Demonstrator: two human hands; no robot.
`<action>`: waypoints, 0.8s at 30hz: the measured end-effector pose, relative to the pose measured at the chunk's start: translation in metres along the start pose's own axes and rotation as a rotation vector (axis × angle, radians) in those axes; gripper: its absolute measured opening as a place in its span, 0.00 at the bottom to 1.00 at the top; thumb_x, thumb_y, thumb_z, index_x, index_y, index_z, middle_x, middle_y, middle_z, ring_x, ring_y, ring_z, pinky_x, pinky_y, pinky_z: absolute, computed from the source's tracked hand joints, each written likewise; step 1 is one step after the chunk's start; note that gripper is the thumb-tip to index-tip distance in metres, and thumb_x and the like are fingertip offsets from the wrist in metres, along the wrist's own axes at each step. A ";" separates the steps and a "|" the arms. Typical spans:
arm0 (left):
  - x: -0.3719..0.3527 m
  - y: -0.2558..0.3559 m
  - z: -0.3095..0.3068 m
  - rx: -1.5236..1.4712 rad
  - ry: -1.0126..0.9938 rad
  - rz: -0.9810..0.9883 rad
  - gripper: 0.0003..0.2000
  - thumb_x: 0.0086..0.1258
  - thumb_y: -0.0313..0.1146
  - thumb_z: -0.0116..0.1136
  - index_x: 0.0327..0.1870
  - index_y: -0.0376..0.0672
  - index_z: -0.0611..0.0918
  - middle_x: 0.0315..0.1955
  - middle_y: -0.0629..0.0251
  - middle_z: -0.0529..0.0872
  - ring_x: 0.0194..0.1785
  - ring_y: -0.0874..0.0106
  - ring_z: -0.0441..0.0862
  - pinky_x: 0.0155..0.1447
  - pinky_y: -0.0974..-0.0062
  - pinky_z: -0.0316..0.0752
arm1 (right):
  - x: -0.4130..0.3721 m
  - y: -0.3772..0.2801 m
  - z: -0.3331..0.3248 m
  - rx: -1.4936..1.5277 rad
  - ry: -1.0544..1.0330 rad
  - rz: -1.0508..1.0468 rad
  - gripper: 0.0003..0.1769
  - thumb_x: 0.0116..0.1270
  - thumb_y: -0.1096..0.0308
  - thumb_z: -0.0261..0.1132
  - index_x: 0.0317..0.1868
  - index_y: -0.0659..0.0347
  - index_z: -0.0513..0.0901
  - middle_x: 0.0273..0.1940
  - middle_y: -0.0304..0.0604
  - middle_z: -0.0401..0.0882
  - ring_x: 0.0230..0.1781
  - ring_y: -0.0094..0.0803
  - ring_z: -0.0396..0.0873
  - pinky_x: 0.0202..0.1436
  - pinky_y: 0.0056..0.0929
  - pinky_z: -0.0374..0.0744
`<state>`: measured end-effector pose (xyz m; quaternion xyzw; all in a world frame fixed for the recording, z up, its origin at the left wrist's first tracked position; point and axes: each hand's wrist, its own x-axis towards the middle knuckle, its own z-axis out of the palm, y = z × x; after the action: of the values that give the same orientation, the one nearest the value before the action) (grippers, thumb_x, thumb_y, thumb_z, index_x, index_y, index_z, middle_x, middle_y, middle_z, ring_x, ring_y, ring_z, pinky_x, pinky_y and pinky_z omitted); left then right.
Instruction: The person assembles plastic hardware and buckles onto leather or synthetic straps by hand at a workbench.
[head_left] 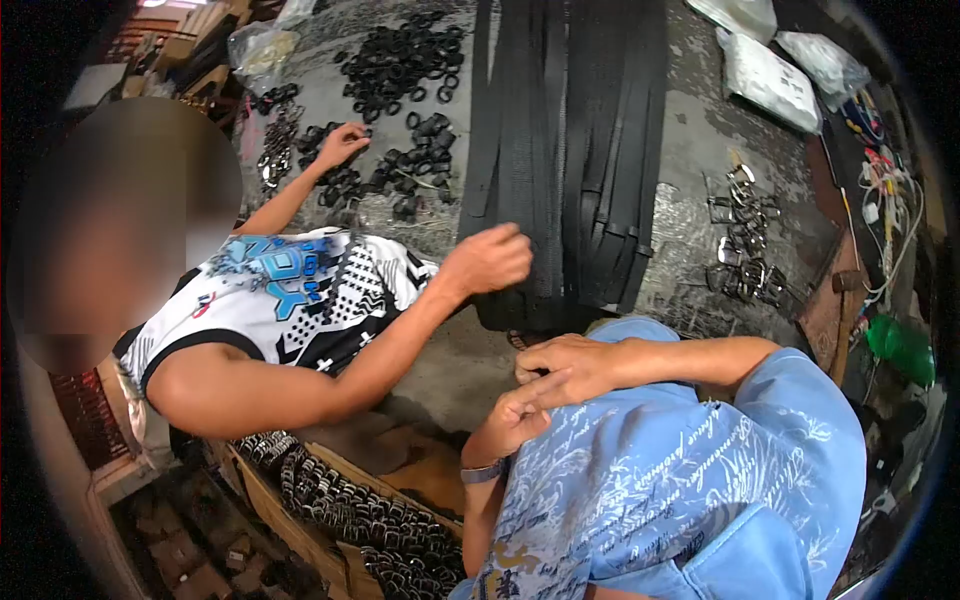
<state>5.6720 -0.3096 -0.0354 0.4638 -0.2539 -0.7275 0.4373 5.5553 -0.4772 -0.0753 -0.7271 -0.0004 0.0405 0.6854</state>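
Note:
My left hand (515,420), with a band on its wrist, is held close to my body at the front of the blue shirt. Its fingers meet my right hand (575,367), which comes in from the right with its fingers curled. The two hands touch and partly cover each other. Whatever may be between the fingers is hidden. Just beyond them, black straps (545,150) lie lengthwise over the table, their near ends hanging at its edge. Neither hand touches the straps.
At left, a co-worker's hand (345,145) is by black loops (405,65); the other hand (490,260) is beside the straps. Metal buckles (745,240) lie on the right. A box of buckles (340,500) stands below left. Plastic bags (770,80) sit at the back right.

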 end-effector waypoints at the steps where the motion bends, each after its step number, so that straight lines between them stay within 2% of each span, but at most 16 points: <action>1: 0.001 -0.001 0.001 -0.020 0.016 0.000 0.29 0.75 0.38 0.56 0.72 0.37 0.65 0.30 0.82 0.76 0.24 0.92 0.55 0.29 0.89 0.49 | -0.001 0.001 -0.002 -0.006 0.002 0.028 0.22 0.59 0.47 0.68 0.36 0.59 0.76 0.33 0.50 0.80 0.34 0.50 0.80 0.36 0.45 0.74; 2: 0.000 0.003 -0.002 0.029 0.003 -0.060 0.28 0.76 0.36 0.52 0.73 0.36 0.63 0.41 0.71 0.83 0.31 0.89 0.69 0.38 0.90 0.63 | -0.002 0.002 -0.003 -0.009 0.003 0.058 0.24 0.59 0.46 0.67 0.36 0.60 0.76 0.32 0.51 0.80 0.35 0.50 0.80 0.36 0.45 0.74; 5: 0.005 0.004 0.006 0.024 0.064 0.010 0.30 0.74 0.36 0.56 0.74 0.39 0.62 0.46 0.72 0.83 0.34 0.89 0.65 0.41 0.91 0.62 | -0.007 0.002 -0.002 -0.006 -0.001 0.147 0.27 0.58 0.42 0.67 0.35 0.60 0.77 0.33 0.51 0.81 0.35 0.50 0.81 0.37 0.45 0.75; 6: 0.004 -0.001 0.000 0.032 0.028 0.007 0.32 0.74 0.37 0.57 0.75 0.39 0.60 0.55 0.66 0.82 0.39 0.90 0.68 0.46 0.92 0.63 | -0.007 0.001 -0.003 -0.006 -0.004 0.171 0.28 0.57 0.40 0.67 0.35 0.60 0.78 0.33 0.51 0.82 0.36 0.50 0.81 0.37 0.45 0.75; 9: 0.004 -0.004 -0.002 -0.057 0.045 -0.032 0.33 0.73 0.39 0.58 0.75 0.39 0.60 0.52 0.66 0.83 0.42 0.87 0.71 0.49 0.89 0.65 | -0.007 0.002 -0.003 0.013 -0.022 0.206 0.28 0.58 0.40 0.67 0.36 0.62 0.79 0.34 0.50 0.82 0.36 0.47 0.81 0.37 0.42 0.76; 12: 0.009 0.003 -0.002 0.060 0.000 0.035 0.34 0.73 0.39 0.58 0.76 0.39 0.57 0.52 0.61 0.83 0.52 0.79 0.75 0.60 0.80 0.66 | -0.007 0.005 -0.008 0.021 -0.033 0.209 0.26 0.60 0.44 0.68 0.38 0.62 0.79 0.34 0.49 0.81 0.36 0.40 0.81 0.37 0.38 0.75; 14: 0.014 0.002 0.003 -0.063 0.006 0.102 0.35 0.73 0.38 0.57 0.76 0.39 0.55 0.52 0.57 0.83 0.58 0.71 0.75 0.66 0.72 0.63 | -0.014 0.011 -0.025 0.058 -0.020 0.220 0.26 0.60 0.45 0.69 0.40 0.63 0.80 0.36 0.48 0.82 0.38 0.36 0.82 0.39 0.36 0.77; 15: 0.015 0.001 0.005 -0.125 0.009 0.138 0.35 0.74 0.37 0.56 0.77 0.39 0.54 0.52 0.55 0.83 0.62 0.67 0.75 0.70 0.67 0.61 | -0.017 0.018 -0.036 0.036 0.080 0.187 0.24 0.61 0.48 0.69 0.43 0.63 0.81 0.38 0.49 0.83 0.41 0.33 0.82 0.43 0.34 0.79; 17: 0.012 -0.007 -0.003 -0.113 -0.028 0.113 0.35 0.74 0.35 0.55 0.77 0.38 0.52 0.53 0.53 0.83 0.64 0.63 0.74 0.72 0.62 0.58 | -0.018 0.035 -0.068 -0.128 0.349 0.200 0.19 0.65 0.54 0.67 0.44 0.63 0.81 0.39 0.47 0.84 0.43 0.36 0.83 0.46 0.34 0.79; 18: 0.011 -0.009 -0.006 -0.104 -0.044 0.100 0.35 0.74 0.35 0.54 0.77 0.38 0.51 0.53 0.53 0.83 0.65 0.61 0.73 0.73 0.60 0.57 | -0.017 0.046 -0.086 -0.212 0.493 0.261 0.21 0.64 0.50 0.65 0.44 0.60 0.82 0.41 0.51 0.84 0.44 0.47 0.83 0.47 0.41 0.79; 20: 0.015 -0.007 -0.004 -0.098 -0.071 0.138 0.35 0.75 0.34 0.54 0.77 0.37 0.51 0.54 0.52 0.82 0.66 0.61 0.73 0.73 0.60 0.57 | -0.014 0.071 -0.127 -0.426 0.718 0.302 0.19 0.64 0.52 0.65 0.44 0.60 0.82 0.44 0.52 0.82 0.47 0.49 0.81 0.50 0.43 0.77; 21: 0.016 -0.005 -0.003 -0.090 -0.075 0.159 0.35 0.75 0.34 0.53 0.77 0.36 0.51 0.54 0.52 0.82 0.66 0.62 0.73 0.73 0.60 0.57 | -0.011 0.083 -0.146 -0.506 0.785 0.369 0.22 0.65 0.52 0.64 0.51 0.59 0.80 0.46 0.53 0.82 0.50 0.52 0.79 0.52 0.45 0.77; 23: 0.021 0.002 -0.002 -0.077 -0.106 0.178 0.35 0.75 0.35 0.54 0.77 0.36 0.51 0.54 0.52 0.82 0.65 0.62 0.73 0.73 0.60 0.58 | -0.003 0.102 -0.166 -0.815 1.006 0.350 0.29 0.66 0.50 0.64 0.61 0.57 0.73 0.49 0.55 0.81 0.52 0.54 0.78 0.53 0.48 0.76; 24: 0.024 0.005 -0.002 -0.071 -0.124 0.185 0.35 0.75 0.36 0.54 0.77 0.36 0.51 0.54 0.52 0.82 0.65 0.62 0.73 0.72 0.60 0.58 | 0.004 0.100 -0.175 -0.769 0.946 0.479 0.36 0.65 0.49 0.65 0.69 0.55 0.66 0.52 0.58 0.80 0.54 0.55 0.77 0.55 0.50 0.76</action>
<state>5.6710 -0.3328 -0.0432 0.3765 -0.2960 -0.7201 0.5021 5.5643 -0.6577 -0.1652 -0.8395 0.4487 -0.1353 0.2749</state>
